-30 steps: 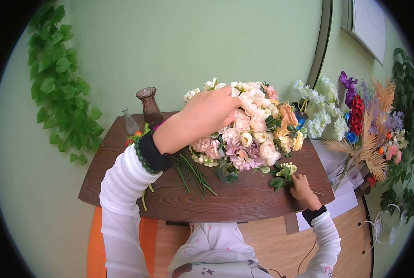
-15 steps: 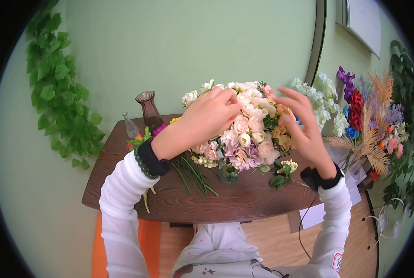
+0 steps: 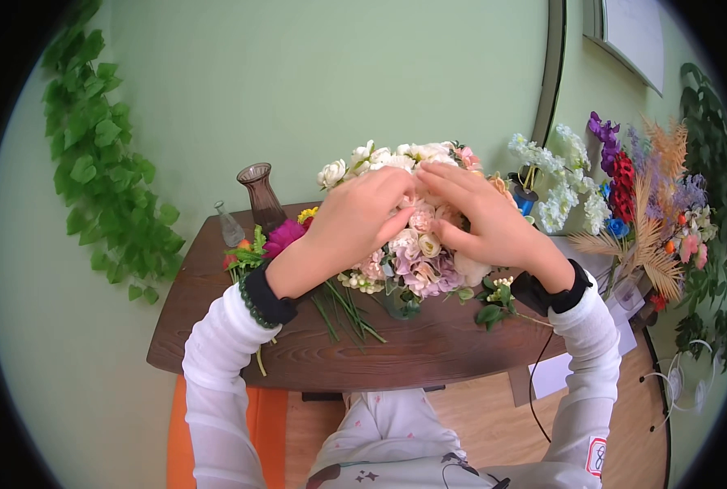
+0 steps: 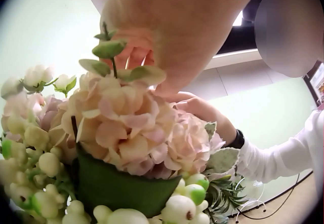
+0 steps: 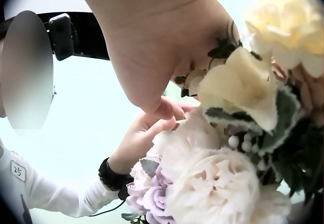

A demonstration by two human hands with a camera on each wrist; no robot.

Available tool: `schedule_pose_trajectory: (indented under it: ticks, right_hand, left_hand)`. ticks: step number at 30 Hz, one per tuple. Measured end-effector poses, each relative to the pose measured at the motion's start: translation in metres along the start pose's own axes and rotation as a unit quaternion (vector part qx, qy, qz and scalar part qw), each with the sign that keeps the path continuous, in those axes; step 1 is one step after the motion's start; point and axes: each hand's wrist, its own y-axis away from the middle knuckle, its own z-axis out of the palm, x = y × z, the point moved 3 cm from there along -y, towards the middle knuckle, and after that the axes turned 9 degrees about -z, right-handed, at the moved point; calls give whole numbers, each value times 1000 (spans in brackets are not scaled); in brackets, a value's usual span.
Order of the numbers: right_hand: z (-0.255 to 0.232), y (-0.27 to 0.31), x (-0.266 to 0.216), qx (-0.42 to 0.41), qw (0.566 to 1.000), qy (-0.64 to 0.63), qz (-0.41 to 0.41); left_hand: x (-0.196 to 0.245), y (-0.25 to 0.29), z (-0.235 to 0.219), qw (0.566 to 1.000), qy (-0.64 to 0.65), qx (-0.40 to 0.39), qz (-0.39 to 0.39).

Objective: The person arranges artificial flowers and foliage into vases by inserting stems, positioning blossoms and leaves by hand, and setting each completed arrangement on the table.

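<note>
A big bouquet of white, pink, lilac and peach flowers (image 3: 428, 273) stands in a glass vase (image 3: 398, 305). My left hand (image 3: 355, 212) reaches over its left side, fingers bent down among the pale blooms; I cannot tell whether they pinch one. In the left wrist view a pink hydrangea (image 4: 121, 122) partly covers that hand's fingers. From the right, my right hand (image 3: 494, 216) lies over the bouquet, its fingers mostly straight and thumb apart, fingertips close to the left hand's. The right wrist view has it behind a cream flower (image 5: 238, 87).
Left on the wooden table (image 3: 347, 359) stand a tall purple glass vase (image 3: 261, 194) and a small clear one (image 3: 230, 224). Cut green stems (image 3: 343, 314) and a magenta flower (image 3: 283, 236) lie by my left forearm. A berry sprig (image 3: 498, 301) lies right; more flowers (image 3: 628, 204) stand beyond.
My right hand has left the berry sprig at the table's right, risen and moved left onto the bouquet beside my left hand. The left hand has stayed over the flowers.
</note>
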Motion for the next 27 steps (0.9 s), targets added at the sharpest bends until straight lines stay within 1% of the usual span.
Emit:
schedule_pose_trajectory:
  ticks: [1,2,3,4,6,7,8,9,11,14,16,18,20,21,23,24,26,27]
  right_hand:
    - [-2,2,0,1,1000,2,1]
    - [-6,4,1,23,999,24,9]
    - [-10,6,0,46,998,46,17]
    - [-12,7,-1,47,998,46,18]
    - [-13,10,-3,24,997,55,51]
    - [-12,10,-3,24,997,54,51]
    - [-10,10,-3,28,997,61,33]
    - [-10,9,-3,31,997,69,15]
    - [-8,4,-3,33,997,64,21]
    - [-4,-8,-3,39,997,57,25]
    - [2,-16,-3,44,997,55,23]
    - [12,-21,-2,36,994,106,20]
    - [17,-26,-3,34,991,127,23]
    - [18,-27,-3,31,988,149,25]
    - [22,-28,-4,30,986,163,25]
    - [24,-28,-5,28,983,178,24]
    - [28,-27,-3,43,983,176,9]
    - [29,-27,-2,59,983,174,-5]
  left_hand:
    - [3,1,-7,999,-1,41,3]
    - [5,3,-13,997,-2,81,7]
    - [3,6,-14,997,-2,81,8]
    - [1,9,-16,997,-5,79,11]
    - [-4,13,-16,997,-10,76,14]
    - [-6,14,-13,997,-11,65,27]
    - [-7,15,-11,998,-11,55,41]
    - [-6,16,-12,998,-11,54,40]
    - [-6,17,-11,999,-16,27,27]
    - [-6,16,-12,1000,-12,17,21]
    - [-9,15,-10,999,-11,29,28]
    - [-9,13,-11,999,-10,41,34]
    - [-13,10,-12,997,25,9,-69]
    - [-12,8,-14,997,24,9,-70]
    - [-14,3,-14,992,50,-57,-100]
    - [-15,2,-13,992,50,-57,-100]
    - [-17,1,-10,996,-83,11,-15]
    - [-23,0,-8,996,-83,13,-16]
